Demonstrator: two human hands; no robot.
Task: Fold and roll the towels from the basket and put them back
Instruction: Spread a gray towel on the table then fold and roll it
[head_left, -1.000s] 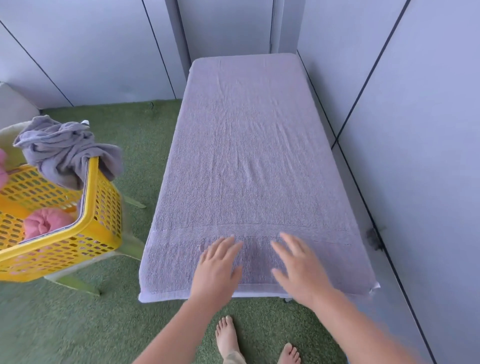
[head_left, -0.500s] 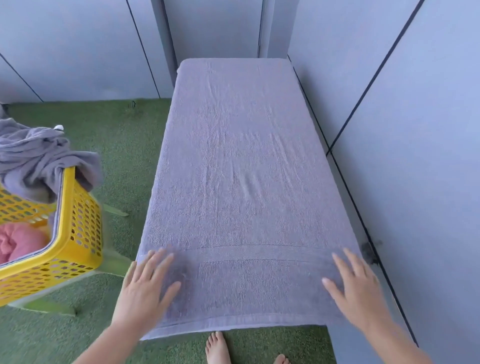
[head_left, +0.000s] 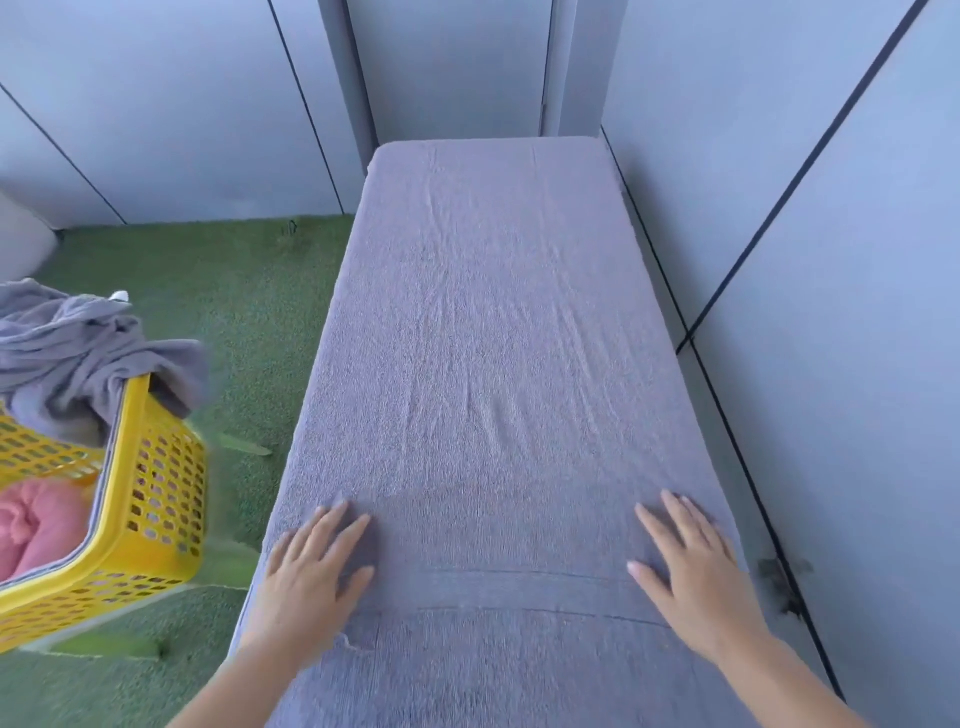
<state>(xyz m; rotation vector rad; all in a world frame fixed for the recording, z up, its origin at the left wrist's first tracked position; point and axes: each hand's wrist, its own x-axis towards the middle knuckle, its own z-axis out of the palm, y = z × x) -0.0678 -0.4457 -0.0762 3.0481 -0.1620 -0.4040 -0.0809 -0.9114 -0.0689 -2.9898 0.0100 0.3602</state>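
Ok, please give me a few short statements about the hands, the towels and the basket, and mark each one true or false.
1. The left hand and the right hand lie flat on the spread towel. True.
2. A pink towel lies inside the yellow basket. True.
3. The yellow basket stands right of the spread towel. False: it stands to its left.
4. The spread towel is already rolled. False: it lies flat, unrolled.

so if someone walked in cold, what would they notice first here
The big grey towel spread out flat fills the middle of the view, with the left hand and right hand pressed flat on it by its side edges. At the left a bright yellow basket stands out against green turf, a crumpled grey towel draped over its rim and a pink towel inside.
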